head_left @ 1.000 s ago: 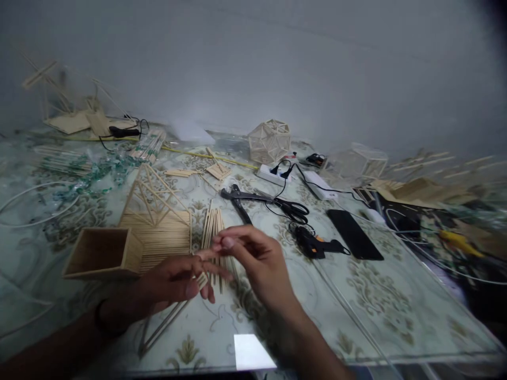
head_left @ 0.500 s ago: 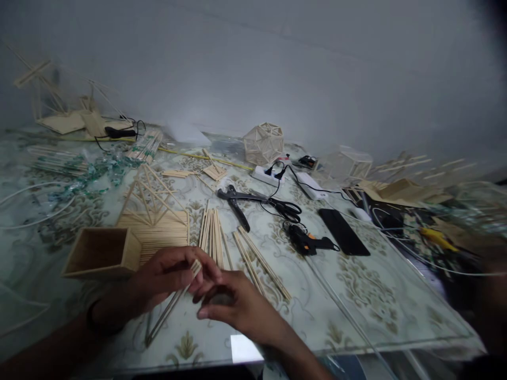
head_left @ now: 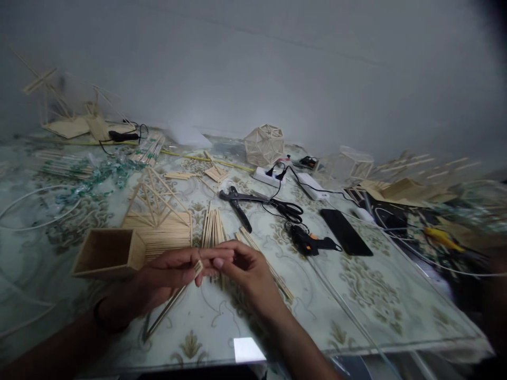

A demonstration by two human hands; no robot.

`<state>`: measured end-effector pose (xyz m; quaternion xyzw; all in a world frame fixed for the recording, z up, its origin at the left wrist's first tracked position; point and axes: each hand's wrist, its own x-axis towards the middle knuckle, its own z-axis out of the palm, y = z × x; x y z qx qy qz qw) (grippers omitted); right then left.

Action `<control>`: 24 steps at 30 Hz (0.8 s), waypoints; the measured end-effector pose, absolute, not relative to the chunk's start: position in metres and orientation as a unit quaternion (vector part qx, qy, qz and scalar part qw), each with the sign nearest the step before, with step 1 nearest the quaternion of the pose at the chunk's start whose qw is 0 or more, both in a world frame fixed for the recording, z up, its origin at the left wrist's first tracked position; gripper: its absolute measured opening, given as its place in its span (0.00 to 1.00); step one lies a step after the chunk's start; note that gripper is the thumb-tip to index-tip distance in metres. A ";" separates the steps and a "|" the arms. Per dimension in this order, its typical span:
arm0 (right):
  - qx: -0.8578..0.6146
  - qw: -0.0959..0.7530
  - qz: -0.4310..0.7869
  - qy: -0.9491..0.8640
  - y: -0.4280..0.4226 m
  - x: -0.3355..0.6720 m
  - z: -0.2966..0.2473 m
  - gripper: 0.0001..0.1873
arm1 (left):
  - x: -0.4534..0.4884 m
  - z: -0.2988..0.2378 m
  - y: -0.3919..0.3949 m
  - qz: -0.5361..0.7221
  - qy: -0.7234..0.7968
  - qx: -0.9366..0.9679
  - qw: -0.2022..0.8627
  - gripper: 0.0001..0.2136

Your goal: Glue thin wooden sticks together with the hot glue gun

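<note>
My left hand [head_left: 166, 274] is closed round a small bundle of thin wooden sticks [head_left: 168, 311]; their cut ends poke out above the thumb, and the lower ends slant down to the left. Against its fingertips, my right hand [head_left: 249, 269] is pinched, thumb against fingers; whatever lies between them, if anything, is hidden. Behind the hands more loose wooden sticks [head_left: 213, 224] lie in a pile, with a few others [head_left: 273, 269] beyond my right hand. A wooden box [head_left: 105, 253] with an open top stands left of my left wrist, beside a stick panel with a triangular frame [head_left: 158, 227].
Black-handled cutters [head_left: 240, 208], scissors [head_left: 291, 211], a glue gun [head_left: 311, 243] and a black phone [head_left: 344, 232] lie right of centre. A power strip [head_left: 269, 177] with cords sits behind them. Stick models [head_left: 264, 145] line the back; plastic-wrapped stick packs [head_left: 65, 163] lie left.
My right hand has risen and its fingers have come together against my left fingertips. The left hand keeps hold of the stick bundle. The view has shifted slightly.
</note>
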<state>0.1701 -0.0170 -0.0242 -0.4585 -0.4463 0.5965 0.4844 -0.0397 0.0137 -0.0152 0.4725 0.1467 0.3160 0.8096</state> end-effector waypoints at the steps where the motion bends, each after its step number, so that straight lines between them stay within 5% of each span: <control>1: -0.465 0.491 0.589 -0.441 -0.016 0.172 -0.024 0.16 | -0.039 -0.014 0.013 0.312 0.145 0.470 0.813 0.12; 14: -0.526 0.497 0.427 -0.542 -0.001 0.201 -0.020 0.08 | -0.037 -0.018 0.013 0.331 0.129 0.499 0.791 0.10; 24: -0.605 0.413 0.227 -0.642 0.061 0.301 -0.035 0.19 | -0.038 -0.023 0.017 0.315 0.268 0.532 0.739 0.10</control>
